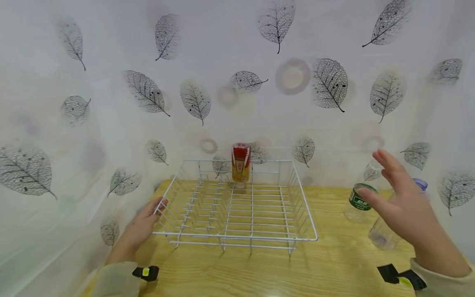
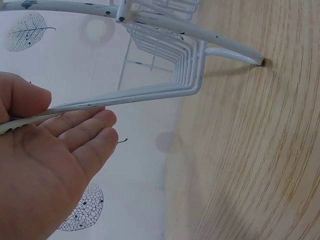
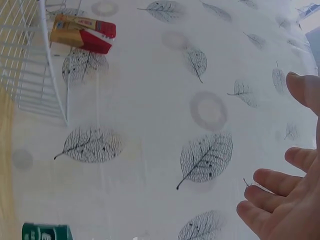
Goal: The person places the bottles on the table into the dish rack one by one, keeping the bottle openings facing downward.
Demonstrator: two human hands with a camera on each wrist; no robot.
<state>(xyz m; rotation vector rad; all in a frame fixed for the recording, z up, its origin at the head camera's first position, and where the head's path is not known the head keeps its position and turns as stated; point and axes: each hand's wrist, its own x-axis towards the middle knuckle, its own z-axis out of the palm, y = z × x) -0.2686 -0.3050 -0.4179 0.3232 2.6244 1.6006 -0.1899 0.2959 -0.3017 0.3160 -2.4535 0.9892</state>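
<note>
A white wire dish rack (image 1: 237,237) stands on the wooden table. Its left rim is gripped by my left hand (image 1: 139,229); the left wrist view shows the thumb above the rim wire and the fingers beneath it. At the rack's back wall is a bottle with a red and yellow label (image 1: 240,165). My right hand (image 1: 406,206) is raised over the right side, fingers spread and holding nothing. Near it stand a clear bottle with a green label (image 1: 360,198) and a clear bottle with a blue top (image 1: 420,183), partly hidden by the hand.
Another clear bottle (image 1: 372,170) stands farther back on the right, partly covered by my fingers. A pale curtain with leaf prints (image 1: 237,115) hangs behind the wooden table (image 1: 237,272) and along its left side.
</note>
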